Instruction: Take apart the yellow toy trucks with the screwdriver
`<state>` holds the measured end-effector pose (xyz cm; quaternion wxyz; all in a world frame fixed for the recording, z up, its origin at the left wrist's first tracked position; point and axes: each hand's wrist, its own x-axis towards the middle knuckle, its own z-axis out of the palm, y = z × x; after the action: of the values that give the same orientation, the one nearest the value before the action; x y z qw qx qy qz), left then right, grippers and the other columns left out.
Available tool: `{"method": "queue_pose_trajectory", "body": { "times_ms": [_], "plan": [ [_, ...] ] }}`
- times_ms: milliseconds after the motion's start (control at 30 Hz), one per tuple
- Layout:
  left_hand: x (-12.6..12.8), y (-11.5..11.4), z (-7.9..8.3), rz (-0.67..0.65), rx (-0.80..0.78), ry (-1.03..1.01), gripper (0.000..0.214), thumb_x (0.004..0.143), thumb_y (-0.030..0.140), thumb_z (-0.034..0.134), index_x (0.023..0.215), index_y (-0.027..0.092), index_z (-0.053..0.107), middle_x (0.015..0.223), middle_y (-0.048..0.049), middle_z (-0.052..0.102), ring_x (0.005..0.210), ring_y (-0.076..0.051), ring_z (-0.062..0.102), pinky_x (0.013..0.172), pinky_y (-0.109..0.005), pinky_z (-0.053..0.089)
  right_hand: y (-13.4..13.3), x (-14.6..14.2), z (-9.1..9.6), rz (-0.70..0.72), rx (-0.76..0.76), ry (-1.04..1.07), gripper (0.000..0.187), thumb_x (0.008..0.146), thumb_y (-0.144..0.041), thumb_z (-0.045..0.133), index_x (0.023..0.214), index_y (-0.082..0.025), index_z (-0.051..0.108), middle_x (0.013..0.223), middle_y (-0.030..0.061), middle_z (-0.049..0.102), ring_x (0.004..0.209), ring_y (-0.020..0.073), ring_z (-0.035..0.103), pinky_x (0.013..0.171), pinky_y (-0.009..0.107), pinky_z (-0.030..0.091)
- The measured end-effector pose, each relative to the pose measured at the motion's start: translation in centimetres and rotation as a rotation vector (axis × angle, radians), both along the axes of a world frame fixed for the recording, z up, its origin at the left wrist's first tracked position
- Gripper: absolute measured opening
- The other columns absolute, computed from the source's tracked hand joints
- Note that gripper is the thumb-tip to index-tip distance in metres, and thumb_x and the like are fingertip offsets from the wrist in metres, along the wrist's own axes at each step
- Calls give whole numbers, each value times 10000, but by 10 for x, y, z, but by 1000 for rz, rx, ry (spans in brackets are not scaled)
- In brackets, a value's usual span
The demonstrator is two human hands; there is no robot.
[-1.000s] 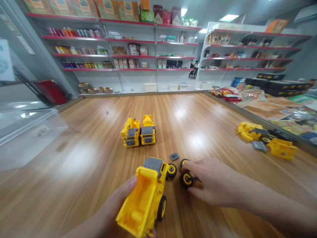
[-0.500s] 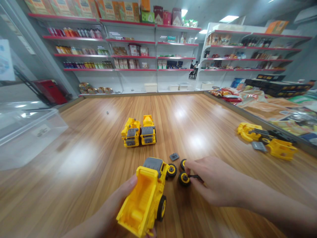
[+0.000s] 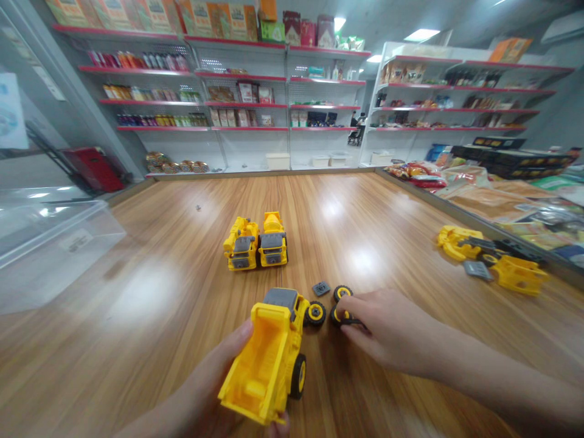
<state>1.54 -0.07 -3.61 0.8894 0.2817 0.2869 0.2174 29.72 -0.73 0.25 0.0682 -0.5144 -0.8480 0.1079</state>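
My left hand [image 3: 214, 389] grips a yellow toy dump truck [image 3: 269, 356] by its tipper bed, its cab pointing away from me, just above the wooden table [image 3: 159, 292]. My right hand [image 3: 387, 331] has its fingers pinched on a black-and-yellow wheel on a black axle [image 3: 340, 315], lying on the table to the truck's right. Another loose wheel [image 3: 342, 293] and a small grey plate [image 3: 321, 288] lie just beyond. Two assembled yellow toy trucks [image 3: 255, 242] stand side by side farther back.
Yellow toy vehicle parts [image 3: 497, 258] lie at the right edge of the table. A clear plastic bin [image 3: 50, 243] stands at the left. Snack packets [image 3: 502, 188] are heaped beyond the right edge. Shop shelves [image 3: 237, 91] with goods line the back wall.
My right hand has drawn the wheel on its axle a little left and away, closer to the other loose wheel. The truck in my left hand has barely shifted.
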Motion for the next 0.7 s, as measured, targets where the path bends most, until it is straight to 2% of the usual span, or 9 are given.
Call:
{"method": "queue_pose_trajectory", "body": {
  "times_ms": [100,200,333,500,700],
  "plan": [
    [1,0,0,39,66,-1,554,927,575,460,1134,112,684,961,-153,754,769,-283,744,697,-374,572,-5,-6,5,-22,9,108,140,905,-209,515,795,-180,595,708,21,630,631,144,552,581,267,314],
    [1,0,2,78,109,-68,396,896,427,585,1187,170,668,1040,-121,743,896,-309,726,771,-417,570,-15,-19,8,29,-53,236,178,901,-186,500,753,-173,598,665,7,605,591,122,511,563,250,334],
    [0,1,6,29,182,-140,420,854,299,622,1231,117,654,1109,-157,731,996,-305,693,957,-456,498,-25,-35,1,120,-161,365,196,927,-178,485,799,-166,633,780,32,675,698,135,592,634,236,410],
    [-1,3,11,-54,216,-164,488,804,329,689,1254,145,647,1180,-156,708,1062,-329,667,988,-472,465,-24,-38,-6,123,-191,427,192,923,-142,492,877,-167,677,853,54,706,781,161,640,704,255,458],
    [1,3,15,-66,204,-150,457,801,327,729,1241,219,668,1162,-119,727,1076,-308,677,987,-439,475,-24,-37,-4,100,-197,431,167,898,-123,508,874,-156,670,855,58,708,786,166,652,718,254,482]
  ]
}}
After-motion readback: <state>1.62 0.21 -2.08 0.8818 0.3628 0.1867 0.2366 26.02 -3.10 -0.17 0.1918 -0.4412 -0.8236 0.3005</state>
